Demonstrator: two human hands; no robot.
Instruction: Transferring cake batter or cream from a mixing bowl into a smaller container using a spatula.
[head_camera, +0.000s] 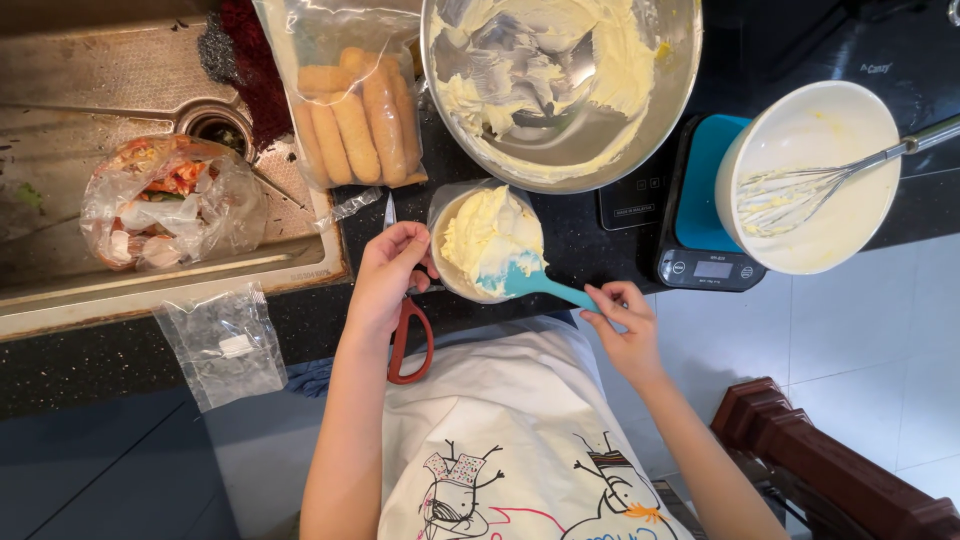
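My left hand rests on the dark counter beside a tall cup lined with a clear bag and filled with pale cream; its fingers touch the cup's side, over red-handled scissors. My right hand grips the handle of a teal spatula, whose blade lies in the cream at the cup's rim. Behind the cup stands a large steel mixing bowl smeared with the same cream.
A bag of ladyfinger biscuits leans by the sink, which holds a bag of food scraps. A white bowl with a whisk sits on a kitchen scale. An empty clear bag lies at the counter's front.
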